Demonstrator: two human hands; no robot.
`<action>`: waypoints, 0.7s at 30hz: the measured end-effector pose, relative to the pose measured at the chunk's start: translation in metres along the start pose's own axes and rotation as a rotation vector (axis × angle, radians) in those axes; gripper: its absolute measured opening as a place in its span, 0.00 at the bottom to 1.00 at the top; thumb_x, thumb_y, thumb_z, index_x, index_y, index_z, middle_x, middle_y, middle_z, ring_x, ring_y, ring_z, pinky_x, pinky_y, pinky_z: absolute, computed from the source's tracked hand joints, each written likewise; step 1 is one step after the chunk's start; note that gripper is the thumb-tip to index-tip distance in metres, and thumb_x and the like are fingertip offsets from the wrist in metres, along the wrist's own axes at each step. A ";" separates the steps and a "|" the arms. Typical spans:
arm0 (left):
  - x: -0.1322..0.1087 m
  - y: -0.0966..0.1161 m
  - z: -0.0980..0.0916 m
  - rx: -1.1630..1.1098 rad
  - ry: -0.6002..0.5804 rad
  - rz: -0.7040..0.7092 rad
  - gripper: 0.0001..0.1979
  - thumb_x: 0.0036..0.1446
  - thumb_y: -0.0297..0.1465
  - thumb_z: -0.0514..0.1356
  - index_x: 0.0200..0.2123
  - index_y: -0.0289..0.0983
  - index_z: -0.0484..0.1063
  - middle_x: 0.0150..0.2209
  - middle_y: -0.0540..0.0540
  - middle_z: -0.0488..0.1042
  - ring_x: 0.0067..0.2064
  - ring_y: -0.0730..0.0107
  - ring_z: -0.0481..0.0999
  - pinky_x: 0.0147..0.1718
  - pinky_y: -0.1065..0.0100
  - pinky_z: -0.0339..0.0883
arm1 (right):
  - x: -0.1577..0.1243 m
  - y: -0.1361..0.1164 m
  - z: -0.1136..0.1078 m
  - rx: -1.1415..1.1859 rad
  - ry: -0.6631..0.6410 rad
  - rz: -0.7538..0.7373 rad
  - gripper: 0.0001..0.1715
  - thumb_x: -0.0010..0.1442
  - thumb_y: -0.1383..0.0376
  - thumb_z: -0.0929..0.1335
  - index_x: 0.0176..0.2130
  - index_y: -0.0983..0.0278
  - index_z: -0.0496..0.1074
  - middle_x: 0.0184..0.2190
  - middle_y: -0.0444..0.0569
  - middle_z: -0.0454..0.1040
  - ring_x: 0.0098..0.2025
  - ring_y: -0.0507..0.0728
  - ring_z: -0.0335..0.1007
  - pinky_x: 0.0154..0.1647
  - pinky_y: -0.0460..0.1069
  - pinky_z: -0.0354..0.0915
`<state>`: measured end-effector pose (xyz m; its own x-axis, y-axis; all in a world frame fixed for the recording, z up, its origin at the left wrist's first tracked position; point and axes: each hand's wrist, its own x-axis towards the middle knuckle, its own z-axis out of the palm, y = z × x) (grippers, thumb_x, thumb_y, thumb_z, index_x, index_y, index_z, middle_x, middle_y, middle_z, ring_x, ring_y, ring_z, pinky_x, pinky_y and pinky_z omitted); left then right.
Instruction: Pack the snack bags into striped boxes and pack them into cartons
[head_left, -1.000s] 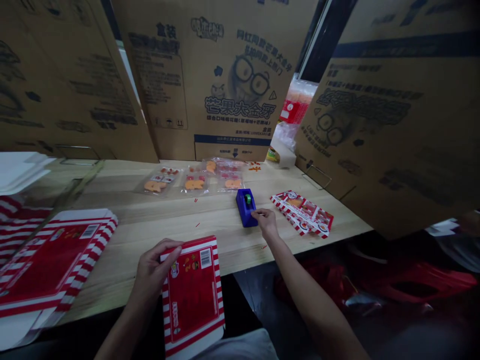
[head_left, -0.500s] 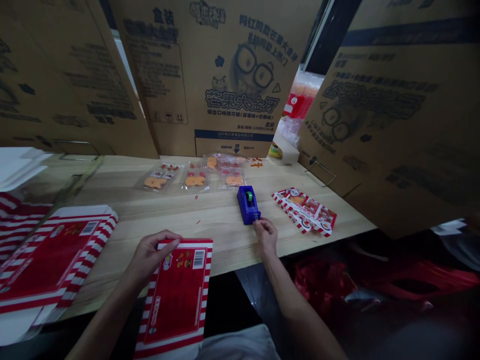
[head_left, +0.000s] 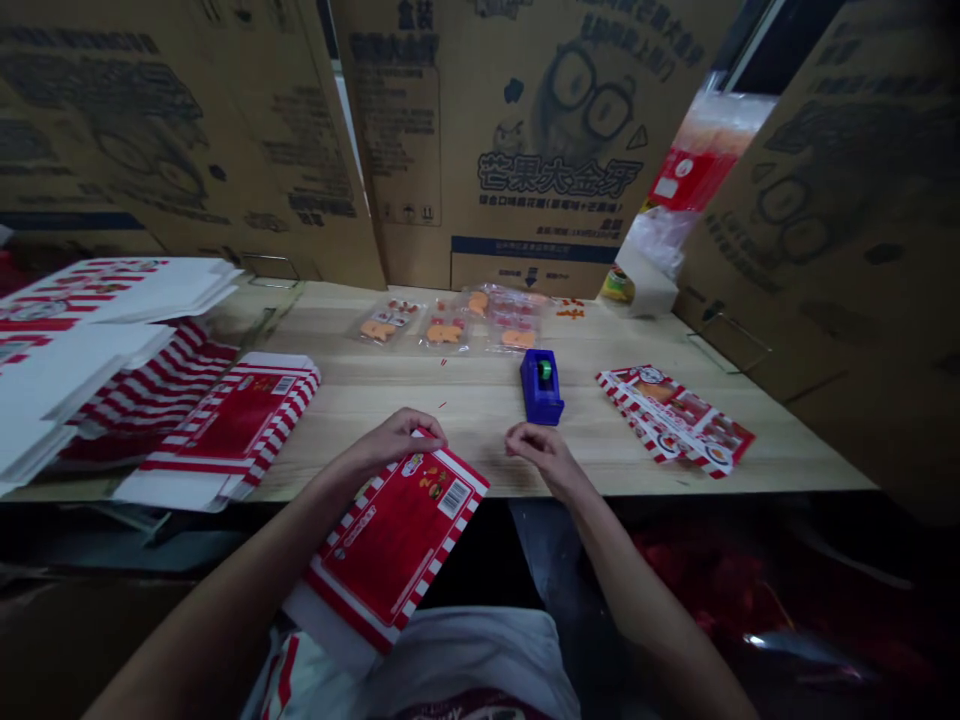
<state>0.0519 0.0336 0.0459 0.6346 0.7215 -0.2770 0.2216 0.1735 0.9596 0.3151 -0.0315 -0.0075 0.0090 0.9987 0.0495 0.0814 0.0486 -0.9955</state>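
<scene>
My left hand grips the top edge of a red-and-white striped paper packet or flat carton, which tilts down over my lap with its barcode side up. My right hand is pinched closed just in front of a blue tape dispenser, apart from it. Whatever sits between the right fingertips, perhaps a bit of tape, is too small to make out. A green roll is seated in the dispenser.
Striped packets and white-backed cartons are stacked at left. Several clear bags of orange pieces lie at the back. Striped printed cards rest at right. Large cardboard boxes wall off the table's back.
My right hand has drawn away from the dispenser towards me and the packet. The packet has tilted, its top now leaning right. The view has shifted left.
</scene>
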 end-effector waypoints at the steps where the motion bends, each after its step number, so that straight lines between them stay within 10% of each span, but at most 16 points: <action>1: 0.001 0.001 0.004 0.022 -0.011 0.013 0.11 0.45 0.37 0.68 0.27 0.34 0.77 0.22 0.51 0.75 0.24 0.74 0.71 0.26 0.73 0.63 | 0.001 -0.011 0.006 -0.015 -0.171 -0.009 0.20 0.50 0.51 0.73 0.24 0.64 0.71 0.27 0.46 0.71 0.31 0.54 0.66 0.34 0.48 0.64; 5: 0.001 0.003 0.017 0.066 -0.039 0.043 0.09 0.44 0.34 0.68 0.26 0.33 0.78 0.23 0.50 0.75 0.25 0.74 0.70 0.28 0.73 0.61 | 0.008 -0.043 0.028 -0.116 -0.563 -0.085 0.19 0.53 0.52 0.71 0.25 0.64 0.70 0.28 0.44 0.68 0.30 0.52 0.63 0.32 0.46 0.61; 12: -0.007 0.004 0.021 0.066 -0.078 0.057 0.10 0.45 0.35 0.67 0.27 0.32 0.77 0.22 0.50 0.74 0.24 0.74 0.69 0.27 0.73 0.61 | 0.014 -0.041 0.042 -0.389 -0.499 -0.179 0.16 0.52 0.59 0.71 0.21 0.64 0.66 0.22 0.41 0.65 0.25 0.50 0.59 0.27 0.45 0.55; 21: -0.013 0.020 0.022 0.172 -0.208 0.296 0.14 0.51 0.38 0.65 0.30 0.31 0.78 0.29 0.46 0.76 0.31 0.71 0.72 0.34 0.71 0.64 | 0.001 -0.020 0.050 0.444 -0.658 0.433 0.29 0.34 0.56 0.81 0.32 0.67 0.72 0.26 0.42 0.74 0.27 0.50 0.69 0.31 0.44 0.64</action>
<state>0.0640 0.0131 0.0677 0.8220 0.5694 -0.0108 0.1163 -0.1493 0.9819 0.2632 -0.0312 0.0088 -0.6338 0.7296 -0.2569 -0.1899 -0.4687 -0.8627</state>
